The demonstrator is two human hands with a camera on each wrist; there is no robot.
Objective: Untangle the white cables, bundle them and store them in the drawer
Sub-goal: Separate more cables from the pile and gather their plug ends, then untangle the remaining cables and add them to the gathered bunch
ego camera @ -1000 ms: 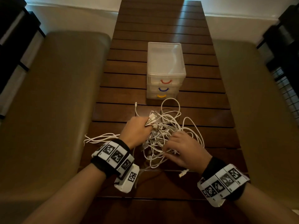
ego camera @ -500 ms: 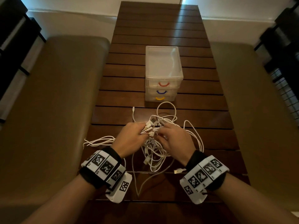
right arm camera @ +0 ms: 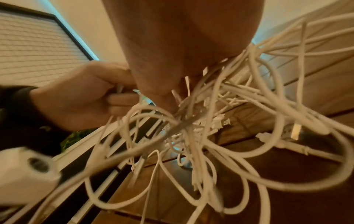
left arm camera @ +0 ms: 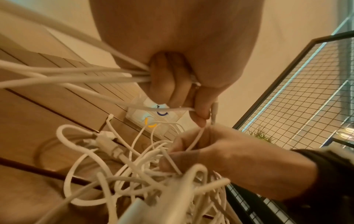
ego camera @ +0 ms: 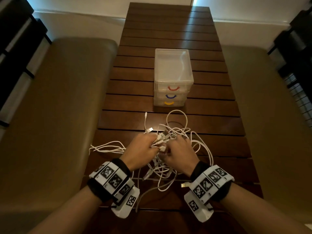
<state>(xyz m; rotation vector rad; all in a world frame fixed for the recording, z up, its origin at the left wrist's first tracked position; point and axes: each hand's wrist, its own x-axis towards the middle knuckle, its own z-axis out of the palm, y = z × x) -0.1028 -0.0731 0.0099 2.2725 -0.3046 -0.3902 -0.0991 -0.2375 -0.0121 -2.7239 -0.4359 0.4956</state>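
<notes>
- Left hand (ego camera: 141, 149) clutches several cables (ego camera: 170, 159) on the table (ego camera: 168, 31); right hand (ego camera: 181, 155) pinches strands beside it
- Drawer box (ego camera: 173, 76) beyond the tangle, all drawers closed; no readable writing anywhere

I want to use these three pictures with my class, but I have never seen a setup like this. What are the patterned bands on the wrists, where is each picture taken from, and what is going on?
No machine here: a person works bare-handed. The patterned bands carry wrist cameras. The wide picture comes from a head camera; the two close-ups look along each hand. On the slatted wooden table stands a small clear drawer unit, its three drawers shut. In front lies a tangle of white cables. The left hand has a fistful of cable ends in its grip; the right hand pinches a strand beside it.
</notes>
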